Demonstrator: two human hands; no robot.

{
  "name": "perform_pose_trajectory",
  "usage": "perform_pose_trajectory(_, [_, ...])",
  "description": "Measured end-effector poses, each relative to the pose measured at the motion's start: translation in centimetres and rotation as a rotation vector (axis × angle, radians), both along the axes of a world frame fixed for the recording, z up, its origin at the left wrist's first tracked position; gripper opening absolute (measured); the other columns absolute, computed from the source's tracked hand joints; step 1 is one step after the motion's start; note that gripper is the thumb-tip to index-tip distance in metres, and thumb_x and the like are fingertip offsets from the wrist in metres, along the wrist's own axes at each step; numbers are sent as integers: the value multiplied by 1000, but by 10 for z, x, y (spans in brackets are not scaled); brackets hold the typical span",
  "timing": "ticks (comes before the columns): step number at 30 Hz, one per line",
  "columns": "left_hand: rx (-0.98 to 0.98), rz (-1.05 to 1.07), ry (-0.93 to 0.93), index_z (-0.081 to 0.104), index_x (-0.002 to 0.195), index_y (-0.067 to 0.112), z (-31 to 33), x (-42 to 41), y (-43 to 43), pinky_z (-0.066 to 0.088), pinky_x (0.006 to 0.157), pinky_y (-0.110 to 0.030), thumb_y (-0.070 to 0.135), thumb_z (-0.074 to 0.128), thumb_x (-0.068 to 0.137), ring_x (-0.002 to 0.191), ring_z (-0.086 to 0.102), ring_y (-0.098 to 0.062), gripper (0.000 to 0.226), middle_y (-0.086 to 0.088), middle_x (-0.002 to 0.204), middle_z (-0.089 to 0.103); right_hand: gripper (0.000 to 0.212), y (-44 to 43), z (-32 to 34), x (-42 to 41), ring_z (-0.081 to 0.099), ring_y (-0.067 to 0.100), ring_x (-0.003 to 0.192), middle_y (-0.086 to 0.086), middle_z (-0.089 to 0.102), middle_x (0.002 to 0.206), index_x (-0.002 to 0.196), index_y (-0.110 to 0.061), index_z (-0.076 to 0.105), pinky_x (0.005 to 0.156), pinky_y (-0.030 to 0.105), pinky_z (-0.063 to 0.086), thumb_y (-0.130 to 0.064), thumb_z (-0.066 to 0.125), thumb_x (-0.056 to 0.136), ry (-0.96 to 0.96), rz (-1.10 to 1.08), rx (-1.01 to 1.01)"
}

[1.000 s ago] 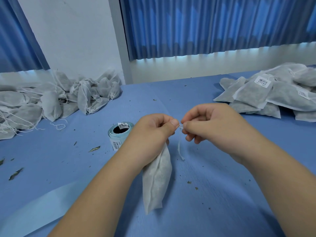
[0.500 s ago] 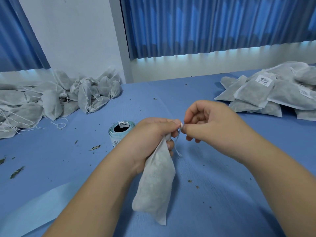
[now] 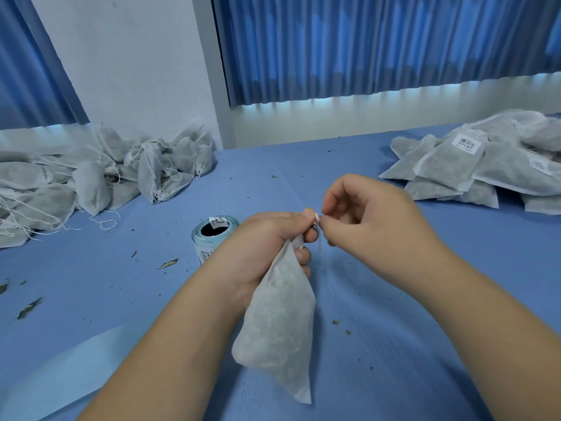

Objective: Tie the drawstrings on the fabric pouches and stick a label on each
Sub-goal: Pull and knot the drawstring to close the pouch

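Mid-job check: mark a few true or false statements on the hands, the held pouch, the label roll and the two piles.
1. The left hand grips the neck of a pouch. True.
2. The right hand is open and idle. False: it pinches the drawstring at the pouch's mouth.
3. The label roll stands on the table just beyond the left hand. True.
4. Labelled pouches lie in the left pile. False: labels show only in the right pile.
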State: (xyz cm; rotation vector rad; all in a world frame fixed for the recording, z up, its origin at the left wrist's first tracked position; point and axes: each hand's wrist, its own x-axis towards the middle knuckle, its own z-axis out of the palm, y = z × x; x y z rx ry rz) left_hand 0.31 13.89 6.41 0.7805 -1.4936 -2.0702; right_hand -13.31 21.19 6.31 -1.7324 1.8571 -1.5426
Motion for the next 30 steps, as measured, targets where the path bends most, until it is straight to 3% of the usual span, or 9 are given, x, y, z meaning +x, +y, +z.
perform_pose_trajectory(3, [19,23,9,55,72,7,0,-2,0,37,44,-21,21,55,96,41,39,-9,27,1,62,47,10,0,-1,2,51,4,50,-21,62,63,72,-25,58,49,12,38,-20,66,75,61,-18,-10])
perform_pose_trajectory(7, [26,48,1,57,74,9,-1,-1,1,35,50,-24,21,55,97,41,40,-8,26,4,58,51,8,4,3,0,54,6,54,-20,63,68,69,-25,61,49,14,40,-24,64,77,83,-16,-69])
perform_pose_trajectory(11, [3,102,-10,59,96,2,-1,-3,1,30,54,-27,20,55,96,42,41,-8,19,0,67,47,11,6,5,3,58,9,62,-17,63,65,63,-27,64,53,11,40,-29,61,74,143,26,-101])
perform_pose_trajectory(18, [-22,119,-25,57,79,9,3,-1,6,34,50,-24,23,58,96,41,41,-8,22,4,51,47,9,5,3,0,60,11,67,-14,65,64,68,-24,71,59,14,44,-16,70,73,202,12,-86])
perform_pose_trajectory(23, [-89,150,-21,58,74,8,0,-2,5,33,52,-25,21,61,95,45,41,-9,25,1,61,48,17,5,3,0,61,8,69,-13,67,67,63,-37,68,60,16,45,-24,66,74,201,-3,-64])
perform_pose_trajectory(27, [-149,174,-24,61,68,10,-4,-3,5,33,54,-27,19,63,93,45,42,-9,27,2,60,51,18,3,2,-1,61,5,66,-14,68,68,64,-31,70,60,18,47,-23,68,80,182,-34,-26])
perform_pose_trajectory(30, [-169,185,-14,63,66,11,-5,-3,3,34,53,-26,17,65,91,45,42,-10,26,2,59,53,20,3,2,0,58,0,60,-18,66,66,66,-29,72,57,12,44,-19,68,83,171,-43,3])
